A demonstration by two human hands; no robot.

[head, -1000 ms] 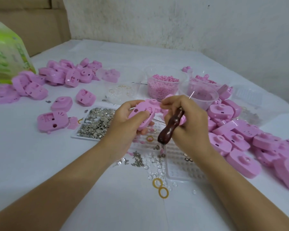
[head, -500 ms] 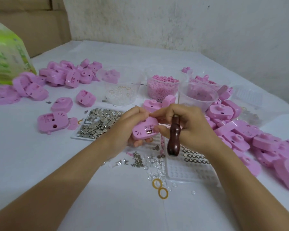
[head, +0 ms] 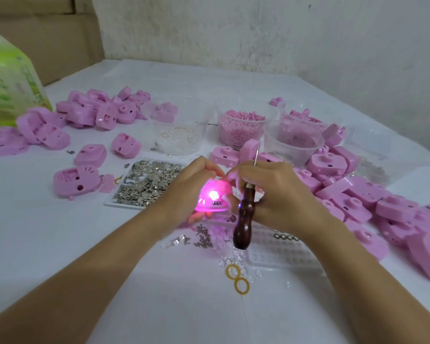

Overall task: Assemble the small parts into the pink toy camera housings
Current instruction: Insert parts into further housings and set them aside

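A pink toy camera housing (head: 215, 197) sits between both hands at the table's centre, and a bright light glows inside it. My left hand (head: 184, 192) grips its left side. My right hand (head: 271, 194) pinches its right edge and also holds a wooden-handled awl (head: 245, 219), handle hanging down and thin metal shaft pointing up. Below the hands lie small metal screws (head: 204, 237), clear lenses (head: 233, 256) and two yellow rings (head: 237, 279).
Piles of pink housings lie at the right (head: 372, 202) and far left (head: 92, 112). A tray of metal contacts (head: 147, 184), a tub of pink pieces (head: 241, 127), clear tubs (head: 181, 135) and a clear compartment tray (head: 281, 252) surround the hands. A green bottle (head: 8, 83) stands far left.
Both hands have lowered the housing toward me and turned it over. A light inside it has come on. The awl handle now hangs more upright.
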